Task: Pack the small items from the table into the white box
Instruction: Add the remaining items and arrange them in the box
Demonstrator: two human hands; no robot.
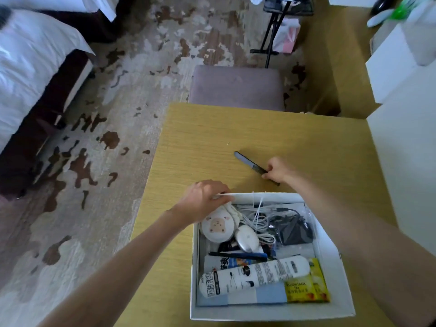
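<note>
Right hand (277, 169): fingers pinched down on the near end of a dark comb (252, 165) that lies flat on the desk (200, 138), just beyond the far wall of the white box (330, 253). The comb doesn't look lifted yet, so I read this as the start of the pick, grip closing or just closed (hard to tell which, the fingertips are tucked under the hand).

Left hand (203, 200): fingers curled over the box's far-left rim, holding the edge, prob. to steady the box or keep the flap out of the way.

Box contents, approx. from far to near:
- round pouch with a cartoon face (217, 226), top left, partly under the left hand
- white cables (257, 220) and a black charger w/ cord (292, 228), top right
- small oval silver thing (245, 238), can't say what it is
- dark pen or similar (238, 255) over a printed packet
- white tube (254, 274) lying diagonally
- yellow tea box (306, 289), near right corner

Progress, as a judgement: nearly done. The box is well filled and the comb is the only loose item I can see on the desk. Left to do: lift the comb, bring it back over the rim, drop it in. Long and thin, so it likely fits best laid along the tube or on top of the pile.
</note>
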